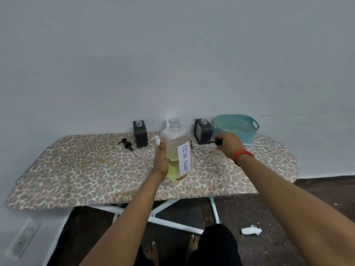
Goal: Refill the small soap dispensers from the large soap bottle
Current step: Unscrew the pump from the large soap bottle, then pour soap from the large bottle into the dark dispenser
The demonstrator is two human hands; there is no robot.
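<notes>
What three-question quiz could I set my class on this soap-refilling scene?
1. True or false: the large soap bottle has its cap on.
2. What does the right hand grip? A: a black pump. B: a sponge. C: a spoon.
3. Fill in: the left hand holds the bottle whose label reads ____.

Key: 1 false, its threaded neck is open; 2 A; 3 DISH SOAP.
</notes>
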